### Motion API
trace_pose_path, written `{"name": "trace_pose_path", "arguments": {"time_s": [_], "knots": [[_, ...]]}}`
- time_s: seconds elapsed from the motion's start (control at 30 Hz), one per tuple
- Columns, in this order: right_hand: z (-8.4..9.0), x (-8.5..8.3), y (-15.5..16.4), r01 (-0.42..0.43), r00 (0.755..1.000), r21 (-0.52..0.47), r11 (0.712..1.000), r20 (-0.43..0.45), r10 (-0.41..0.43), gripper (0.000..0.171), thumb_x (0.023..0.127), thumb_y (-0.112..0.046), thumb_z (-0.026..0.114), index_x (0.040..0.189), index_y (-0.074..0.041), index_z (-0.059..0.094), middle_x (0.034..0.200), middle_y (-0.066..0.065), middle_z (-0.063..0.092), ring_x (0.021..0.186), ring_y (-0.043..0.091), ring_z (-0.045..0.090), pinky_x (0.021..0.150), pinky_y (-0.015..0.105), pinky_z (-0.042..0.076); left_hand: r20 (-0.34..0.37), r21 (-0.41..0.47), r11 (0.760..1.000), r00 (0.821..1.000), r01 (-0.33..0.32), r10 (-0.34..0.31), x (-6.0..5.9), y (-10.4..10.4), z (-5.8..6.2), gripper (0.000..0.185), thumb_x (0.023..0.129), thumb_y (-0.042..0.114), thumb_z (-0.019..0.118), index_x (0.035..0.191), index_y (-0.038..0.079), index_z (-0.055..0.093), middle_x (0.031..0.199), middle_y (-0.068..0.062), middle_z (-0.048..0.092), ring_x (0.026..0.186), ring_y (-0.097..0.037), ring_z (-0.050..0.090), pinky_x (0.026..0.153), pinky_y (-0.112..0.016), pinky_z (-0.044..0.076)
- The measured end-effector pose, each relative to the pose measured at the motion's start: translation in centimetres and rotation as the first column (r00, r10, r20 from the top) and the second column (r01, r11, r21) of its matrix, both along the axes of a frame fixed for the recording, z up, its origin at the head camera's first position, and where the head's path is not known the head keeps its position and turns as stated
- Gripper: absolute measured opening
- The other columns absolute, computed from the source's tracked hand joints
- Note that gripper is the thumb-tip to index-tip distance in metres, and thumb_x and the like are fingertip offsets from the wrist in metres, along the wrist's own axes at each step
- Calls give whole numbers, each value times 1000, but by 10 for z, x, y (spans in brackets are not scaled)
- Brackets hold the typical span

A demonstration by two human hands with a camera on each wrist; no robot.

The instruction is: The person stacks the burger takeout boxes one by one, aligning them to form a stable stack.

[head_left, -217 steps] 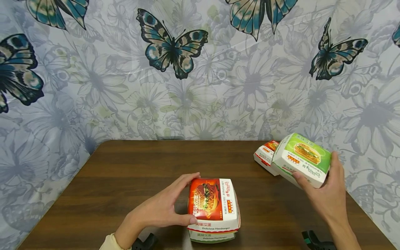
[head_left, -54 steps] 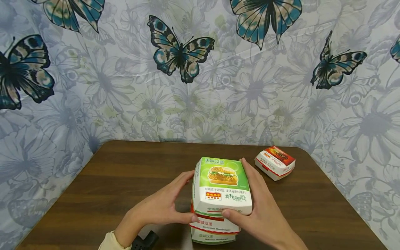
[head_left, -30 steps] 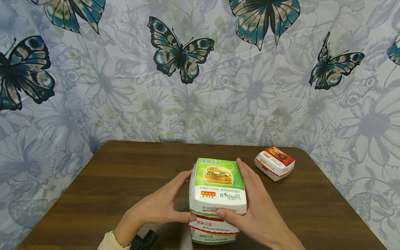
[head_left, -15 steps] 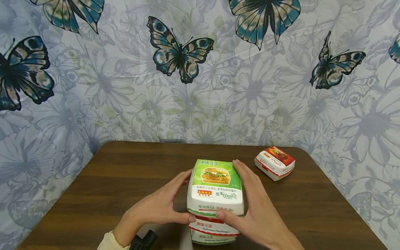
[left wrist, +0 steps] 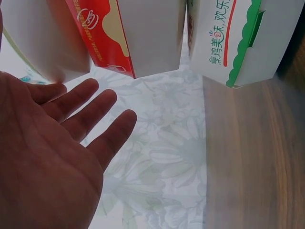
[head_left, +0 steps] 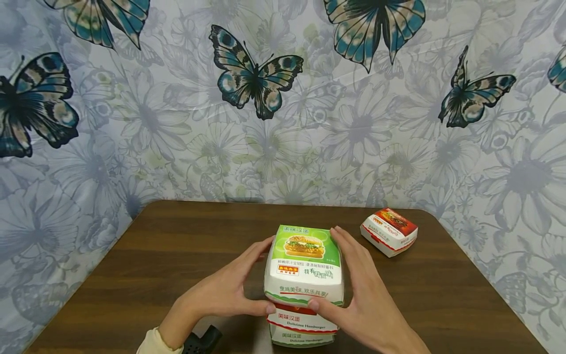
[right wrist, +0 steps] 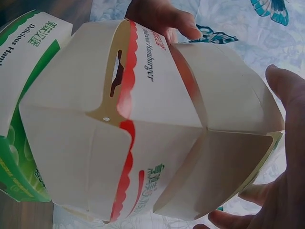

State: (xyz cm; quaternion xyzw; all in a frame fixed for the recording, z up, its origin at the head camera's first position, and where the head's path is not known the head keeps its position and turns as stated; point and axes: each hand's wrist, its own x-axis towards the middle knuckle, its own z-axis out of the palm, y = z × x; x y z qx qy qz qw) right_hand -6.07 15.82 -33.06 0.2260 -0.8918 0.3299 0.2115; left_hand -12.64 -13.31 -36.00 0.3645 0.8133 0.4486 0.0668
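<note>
From the head camera, a green-topped box sits on top of a stack, with a red-trimmed box under it and a green-trimmed box at the bottom, near the front edge of the brown table. The left hand rests against the stack's left side, fingers fairly straight and thumb tip touching the lower front corner of the green-topped box. The right hand lies along the right side, fingers extended up the box and thumb pressed on its front lower edge. A small red-topped box stands well apart at the table's far right, near the butterfly-patterned cloth behind. From the left wrist camera, the left hand shows an open palm with fingers spread and straight; whether they touch the boxes cannot be told here. From the right wrist camera, the right hand cups the box stack, fingers loosely bent at its edges.
</note>
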Motion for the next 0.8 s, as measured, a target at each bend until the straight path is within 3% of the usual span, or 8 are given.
{"name": "trace_pose_path", "arguments": {"time_s": [0.3,0.63,0.8], "knots": [[-3,-2,2,-11,1000,-25,1000,1,11,107,78,-44,88,163,-28,26,167,-6,27,149,20,31,105,62,43,-3,-8,1000,1000,-19,19,-1,-3,-2,111,82,37,86,165,39,11,163,16,27,144,-21,42,110,-60,43],[-2,-3,3,1,1000,-17,1000,-9,-1,109,77,-44,89,164,-32,24,167,-7,27,149,20,31,105,60,42,-15,-8,999,999,-42,42,0,-4,2,111,82,41,86,165,36,12,164,16,26,144,-23,42,110,-62,42],[-1,-3,3,1,1000,-15,1000,-7,-1,109,77,-43,90,164,-30,24,167,-6,27,150,21,30,108,58,40,-24,-4,999,999,-45,45,0,-5,3,111,82,40,86,164,40,12,164,16,27,144,-24,42,110,-63,42]]}}
